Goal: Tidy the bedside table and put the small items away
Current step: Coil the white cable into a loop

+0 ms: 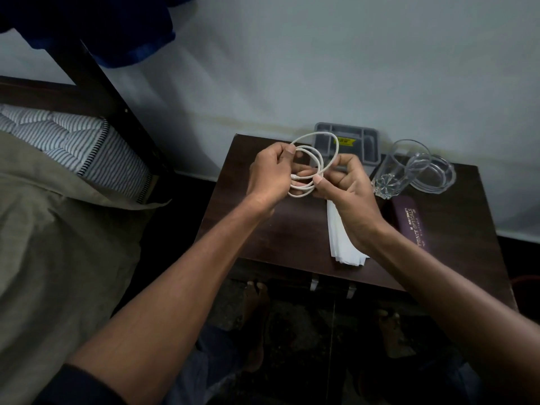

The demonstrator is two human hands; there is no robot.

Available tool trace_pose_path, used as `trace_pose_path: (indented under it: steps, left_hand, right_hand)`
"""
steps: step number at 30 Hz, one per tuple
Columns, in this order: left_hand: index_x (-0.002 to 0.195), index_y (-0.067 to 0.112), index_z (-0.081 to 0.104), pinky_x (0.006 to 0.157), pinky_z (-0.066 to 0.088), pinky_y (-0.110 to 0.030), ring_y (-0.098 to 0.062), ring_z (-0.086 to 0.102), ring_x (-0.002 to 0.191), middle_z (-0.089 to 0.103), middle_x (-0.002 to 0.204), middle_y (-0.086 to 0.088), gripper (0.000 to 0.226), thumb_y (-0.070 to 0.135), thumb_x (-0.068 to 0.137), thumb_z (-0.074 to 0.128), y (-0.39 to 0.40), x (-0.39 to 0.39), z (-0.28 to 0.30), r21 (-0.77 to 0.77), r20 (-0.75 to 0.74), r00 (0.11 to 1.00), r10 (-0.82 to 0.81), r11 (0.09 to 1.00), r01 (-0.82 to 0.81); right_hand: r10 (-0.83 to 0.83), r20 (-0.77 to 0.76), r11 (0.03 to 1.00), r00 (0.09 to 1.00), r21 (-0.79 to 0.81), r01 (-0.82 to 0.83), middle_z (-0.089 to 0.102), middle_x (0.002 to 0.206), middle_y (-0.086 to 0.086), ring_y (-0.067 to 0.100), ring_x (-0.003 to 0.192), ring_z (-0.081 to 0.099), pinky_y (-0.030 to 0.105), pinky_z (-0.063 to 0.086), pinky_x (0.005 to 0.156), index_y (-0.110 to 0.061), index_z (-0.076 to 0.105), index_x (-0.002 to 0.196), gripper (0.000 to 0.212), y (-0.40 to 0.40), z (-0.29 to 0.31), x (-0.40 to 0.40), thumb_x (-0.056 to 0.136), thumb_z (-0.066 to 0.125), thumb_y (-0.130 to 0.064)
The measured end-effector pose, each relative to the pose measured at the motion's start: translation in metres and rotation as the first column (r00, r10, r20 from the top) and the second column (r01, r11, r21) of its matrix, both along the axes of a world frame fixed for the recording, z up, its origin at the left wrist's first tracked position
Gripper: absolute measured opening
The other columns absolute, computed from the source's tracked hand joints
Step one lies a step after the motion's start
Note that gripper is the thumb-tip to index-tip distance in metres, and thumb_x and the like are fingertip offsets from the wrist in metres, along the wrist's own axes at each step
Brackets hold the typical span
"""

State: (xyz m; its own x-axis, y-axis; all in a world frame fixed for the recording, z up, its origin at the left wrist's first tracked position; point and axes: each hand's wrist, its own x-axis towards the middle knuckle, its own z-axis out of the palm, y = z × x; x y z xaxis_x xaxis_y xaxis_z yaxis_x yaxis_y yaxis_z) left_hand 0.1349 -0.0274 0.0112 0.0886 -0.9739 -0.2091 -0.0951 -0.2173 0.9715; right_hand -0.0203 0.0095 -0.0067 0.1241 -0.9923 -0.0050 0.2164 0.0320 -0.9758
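Observation:
A white cable (317, 159), wound into several loops, hangs in the air above the dark wooden bedside table (280, 229). My left hand (270, 173) pinches the loops on their left side. My right hand (343, 188) pinches them lower down on the right. Behind the hands a grey compartment tray (366, 143) with a yellow label stands against the wall. Folded white paper (343, 244) lies on the table under my right wrist. A maroon spectacle case (410, 226) lies to the right.
A clear drinking glass (393, 173) and a glass ashtray (435, 175) stand at the back right of the table. The bed with a striped pillow (79, 141) is on the left. My bare feet are on the floor below the table's front edge.

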Motion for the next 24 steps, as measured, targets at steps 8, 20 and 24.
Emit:
trace_pose_path:
  steps: [8,20,24]
  left_hand:
    - [0.094,0.020,0.069,0.052,0.056,-0.025,-0.012,0.071,0.057,0.077,0.071,0.001,0.032,0.030,0.114,0.047,-0.001,-0.001,-0.003,0.089,-0.061,0.998,-0.006,0.996,0.012]
    - [0.089,0.023,0.070,0.064,0.065,-0.044,-0.016,0.076,0.055,0.079,0.069,0.007,0.028,0.033,0.109,0.053,-0.024,0.044,0.011,-0.203,0.382,0.899,0.212,0.969,-0.142]
    - [0.091,0.024,0.068,0.069,0.061,-0.037,-0.007,0.070,0.053,0.075,0.065,0.014,0.025,0.039,0.107,0.055,-0.022,0.057,0.007,-0.261,0.564,0.777,0.280,0.953,-0.154]
  right_hand:
    - [0.075,-0.006,0.996,0.997,-0.042,-0.075,0.080,0.112,0.022,0.035,0.101,0.071,0.031,0.054,0.078,-0.008,0.049,0.130,0.031,-0.001,0.002,-0.001,0.103,0.065,-0.007]
    - [0.279,-0.578,0.960,0.767,0.184,-0.211,0.079,0.070,0.009,0.015,0.049,0.067,0.026,0.052,0.049,-0.012,0.070,0.094,0.009,-0.008,-0.021,-0.011,0.095,0.078,-0.008]
    - [0.346,-0.404,0.933,0.847,0.246,-0.263,0.079,0.075,0.019,0.018,0.050,0.065,0.026,0.049,0.047,-0.010,0.065,0.112,0.025,-0.004,-0.015,-0.009,0.092,0.081,-0.008]
